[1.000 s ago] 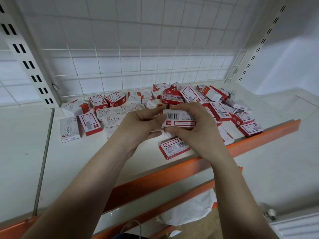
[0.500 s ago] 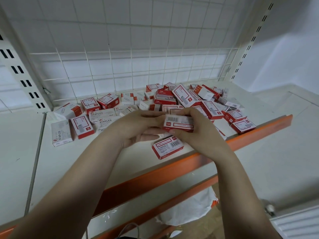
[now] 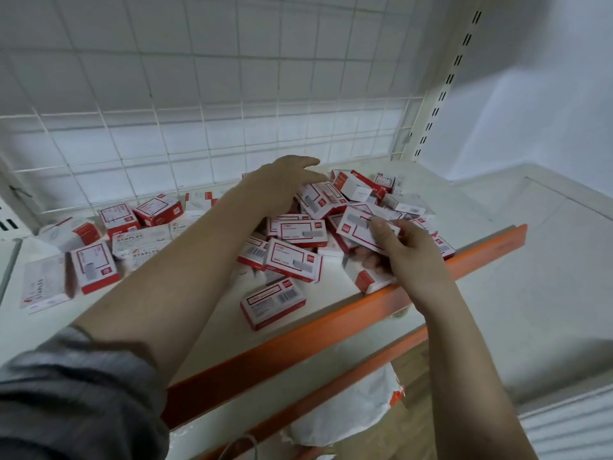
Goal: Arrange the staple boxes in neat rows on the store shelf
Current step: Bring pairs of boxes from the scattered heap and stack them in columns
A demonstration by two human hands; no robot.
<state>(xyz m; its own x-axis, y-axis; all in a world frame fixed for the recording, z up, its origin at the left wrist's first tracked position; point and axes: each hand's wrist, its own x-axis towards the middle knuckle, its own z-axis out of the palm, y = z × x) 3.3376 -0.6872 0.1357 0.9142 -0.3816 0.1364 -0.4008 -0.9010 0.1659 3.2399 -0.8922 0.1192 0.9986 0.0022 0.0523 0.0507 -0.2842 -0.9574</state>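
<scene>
Both hands, which met around one box a moment ago, have parted: the left hand has gone out over the back of the heap, while the right hand has drawn toward the front edge with its load.

Several things could go wrong from here. That right hand holds a small stack of staple boxes, thumb across the top one and fingers curled beneath, and the lower boxes look loosely aligned (one white and red end pokes out below the palm). A slack pinch could let one slide off over the orange shelf lip, which lies just beside the wrist, and down to the level below. The loose box lying alone near that lip is also at risk; a brush from either forearm could push it over. The left hand, reaching into the tangled pile of boxes, could topple more of them and worsen the jumble.

As to pose, the left arm stretches diagonally forward from its grey sleeve, palm down, fingers spread and open, hovering on or just above the pile; whether it touches a box I cannot tell. The right forearm rises from below, wrist bent inward. No neat rows stand on the white shelf yet.
</scene>
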